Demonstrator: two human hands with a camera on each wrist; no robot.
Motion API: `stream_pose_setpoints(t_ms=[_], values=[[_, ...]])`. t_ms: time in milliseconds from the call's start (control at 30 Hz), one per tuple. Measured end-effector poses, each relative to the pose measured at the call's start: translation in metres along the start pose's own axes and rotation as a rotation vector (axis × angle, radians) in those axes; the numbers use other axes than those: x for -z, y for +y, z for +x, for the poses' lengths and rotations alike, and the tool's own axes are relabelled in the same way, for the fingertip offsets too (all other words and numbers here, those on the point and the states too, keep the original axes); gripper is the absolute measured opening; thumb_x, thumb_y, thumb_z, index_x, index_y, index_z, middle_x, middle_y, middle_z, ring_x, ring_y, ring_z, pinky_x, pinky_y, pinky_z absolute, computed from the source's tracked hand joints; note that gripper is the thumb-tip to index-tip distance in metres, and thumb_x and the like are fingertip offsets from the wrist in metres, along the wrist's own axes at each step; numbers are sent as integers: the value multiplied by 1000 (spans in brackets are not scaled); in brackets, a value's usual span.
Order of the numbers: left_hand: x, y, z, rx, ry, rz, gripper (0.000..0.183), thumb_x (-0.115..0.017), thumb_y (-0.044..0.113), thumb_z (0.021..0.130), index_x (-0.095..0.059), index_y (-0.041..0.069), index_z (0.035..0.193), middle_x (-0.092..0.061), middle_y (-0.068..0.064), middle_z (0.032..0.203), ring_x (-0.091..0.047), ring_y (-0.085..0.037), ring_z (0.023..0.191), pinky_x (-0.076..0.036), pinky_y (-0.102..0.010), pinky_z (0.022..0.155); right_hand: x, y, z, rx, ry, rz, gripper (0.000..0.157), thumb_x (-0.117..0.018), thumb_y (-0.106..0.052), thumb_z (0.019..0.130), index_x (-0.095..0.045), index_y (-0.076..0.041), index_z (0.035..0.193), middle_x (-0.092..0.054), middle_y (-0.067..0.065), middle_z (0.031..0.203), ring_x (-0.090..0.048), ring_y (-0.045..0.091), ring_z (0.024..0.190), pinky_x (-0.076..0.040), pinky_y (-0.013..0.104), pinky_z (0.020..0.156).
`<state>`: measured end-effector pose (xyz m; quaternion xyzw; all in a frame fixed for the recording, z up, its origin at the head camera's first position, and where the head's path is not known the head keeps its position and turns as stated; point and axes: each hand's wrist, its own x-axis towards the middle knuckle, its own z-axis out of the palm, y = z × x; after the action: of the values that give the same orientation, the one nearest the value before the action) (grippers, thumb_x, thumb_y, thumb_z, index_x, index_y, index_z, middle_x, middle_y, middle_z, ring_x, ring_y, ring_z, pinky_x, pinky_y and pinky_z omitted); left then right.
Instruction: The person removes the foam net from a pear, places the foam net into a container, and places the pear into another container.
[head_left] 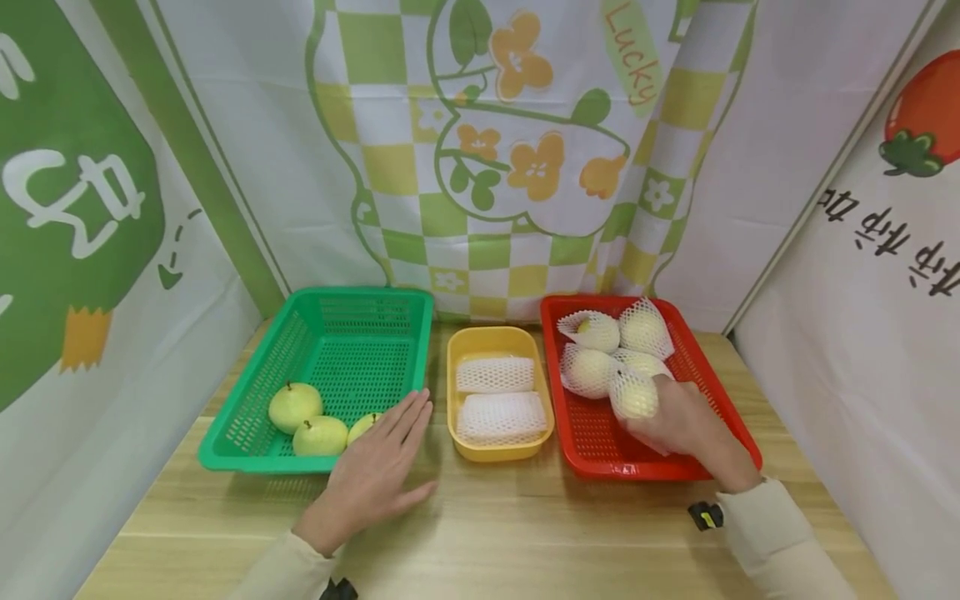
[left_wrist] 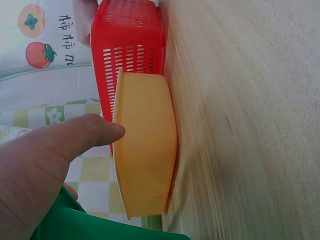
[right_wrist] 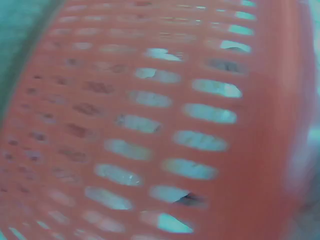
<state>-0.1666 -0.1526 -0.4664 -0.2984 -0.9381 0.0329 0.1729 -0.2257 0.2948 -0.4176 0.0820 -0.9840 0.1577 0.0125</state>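
Observation:
My right hand [head_left: 671, 417] grips a pear in a white foam net [head_left: 634, 395] inside the red basket [head_left: 600, 468]. Several more netted pears [head_left: 589, 372] lie against it toward the back. My left hand [head_left: 373, 477] reaches over the front right corner of the green basket [head_left: 255, 462], fingers straight and thumb spread. Its fingertips overlap a bare yellow-green pear [head_left: 363, 427], partly hidden beneath them. Two other bare pears [head_left: 295, 407] sit to its left. In the left wrist view, the thumb [left_wrist: 60, 145] is stretched out in front of the yellow bin [left_wrist: 147, 145].
Between the baskets, the yellow bin holds white foam nets [head_left: 501, 417] in two bundles. All three containers stand on a wooden table [head_left: 480, 533] against a printed cloth backdrop [head_left: 465, 250]. The right wrist view is filled by the red basket's slotted wall [right_wrist: 190, 130].

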Motion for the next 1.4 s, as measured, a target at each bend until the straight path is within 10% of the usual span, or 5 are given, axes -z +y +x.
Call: stream_pose_setpoints(t_ms=[400, 733, 1400], values=[[0, 0, 0, -7, 18, 12, 108, -78, 62, 86, -37, -6, 160, -36, -20, 170, -37, -36, 158, -36, -44, 128, 29, -35, 0, 302, 216, 26, 58, -89, -24, 75, -63, 0, 122, -73, 10, 100, -67, 21, 80, -63, 39, 71], [-1, 0, 0, -6, 16, 8, 107, -76, 62, 87, -37, -6, 160, -36, -20, 170, -37, -36, 158, -38, -45, 128, 52, -90, -10, 426, 162, 118, 78, -94, -15, 73, -57, -9, 141, -70, 7, 124, -69, 23, 101, -67, 42, 82], [-1, -2, -1, -20, 33, 25, 108, -77, 62, 85, -37, -6, 160, -37, -20, 169, -37, -36, 158, -36, -43, 128, -30, -155, -38, 635, -116, -11, 81, -92, -32, 76, -54, -8, 143, -69, 8, 130, -72, 22, 105, -64, 38, 92]])
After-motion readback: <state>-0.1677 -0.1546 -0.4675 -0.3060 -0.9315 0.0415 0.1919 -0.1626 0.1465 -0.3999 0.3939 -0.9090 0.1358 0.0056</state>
